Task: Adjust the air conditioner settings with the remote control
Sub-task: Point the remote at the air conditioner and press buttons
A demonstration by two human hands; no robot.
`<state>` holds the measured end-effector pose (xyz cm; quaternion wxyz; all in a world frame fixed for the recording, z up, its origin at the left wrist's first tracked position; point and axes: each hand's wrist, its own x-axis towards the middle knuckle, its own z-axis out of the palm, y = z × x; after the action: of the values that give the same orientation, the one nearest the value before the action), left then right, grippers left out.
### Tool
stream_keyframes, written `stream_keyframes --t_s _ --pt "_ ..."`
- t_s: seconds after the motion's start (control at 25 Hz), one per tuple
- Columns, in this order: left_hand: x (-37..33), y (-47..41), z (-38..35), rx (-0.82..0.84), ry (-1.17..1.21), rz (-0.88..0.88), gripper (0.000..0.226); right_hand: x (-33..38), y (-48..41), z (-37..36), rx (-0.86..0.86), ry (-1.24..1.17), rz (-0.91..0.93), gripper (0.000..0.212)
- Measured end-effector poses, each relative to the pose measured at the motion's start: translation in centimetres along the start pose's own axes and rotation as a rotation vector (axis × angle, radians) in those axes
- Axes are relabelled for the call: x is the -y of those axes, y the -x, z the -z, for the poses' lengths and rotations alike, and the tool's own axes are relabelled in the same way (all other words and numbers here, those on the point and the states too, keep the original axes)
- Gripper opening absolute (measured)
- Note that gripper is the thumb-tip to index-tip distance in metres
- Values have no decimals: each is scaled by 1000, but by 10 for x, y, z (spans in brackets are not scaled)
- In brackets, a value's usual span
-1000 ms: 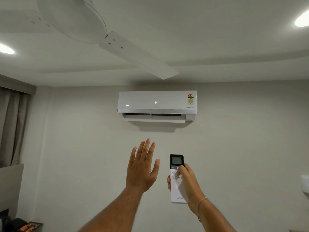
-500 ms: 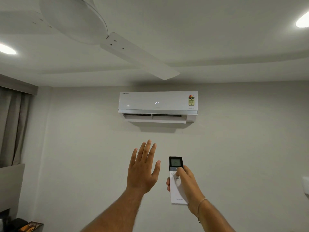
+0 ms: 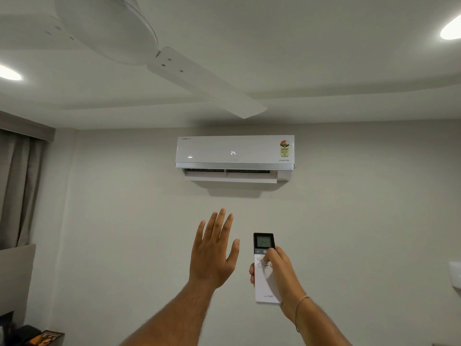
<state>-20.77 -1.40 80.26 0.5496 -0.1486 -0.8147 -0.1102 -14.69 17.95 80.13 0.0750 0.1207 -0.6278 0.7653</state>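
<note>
A white air conditioner (image 3: 234,152) hangs high on the wall, its flap open and its front showing 24. Below it, my right hand (image 3: 279,273) holds a white remote control (image 3: 265,285) upright, with the thumb resting on the buttons just under the dark screen. My left hand (image 3: 213,253) is raised beside it, to the left, palm toward the unit, fingers spread and holding nothing. A thin bracelet circles my right wrist.
A white ceiling fan (image 3: 154,53) hangs overhead with one blade reaching toward the unit. Round ceiling lights (image 3: 451,29) glow at both upper corners. Grey curtains (image 3: 17,191) hang at left. A white wall fitting (image 3: 455,275) sits at the right edge. Dark objects (image 3: 37,335) lie at lower left.
Both hands stay almost where they were, drifting slightly down. My right thumb has shifted a little up the remote toward the buttons under the screen. The unit still reads 24.
</note>
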Motion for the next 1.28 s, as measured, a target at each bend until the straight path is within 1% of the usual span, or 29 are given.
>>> stream_keyframes --t_s 0.48,0.72,0.88,0.96,1.08,1.28 --pt "0 2 -1 -2 -10 1 68 -3 -1 -1 -21 6 2 20" --pt "0 2 1 -15 -7 -6 68 1 4 -2 8 -30 11 19" --pt "-2 2 1 -12 -5 -4 68 3 6 -2 20 -57 -39 38" --pt "-2 2 2 -11 -3 -3 68 3 8 -2 22 -49 -37 42" --pt "-3 2 4 -8 -2 -2 67 4 9 -2 17 -33 -4 38" --pt "-4 4 6 6 -1 4 67 5 12 -4 4 8 41 24"
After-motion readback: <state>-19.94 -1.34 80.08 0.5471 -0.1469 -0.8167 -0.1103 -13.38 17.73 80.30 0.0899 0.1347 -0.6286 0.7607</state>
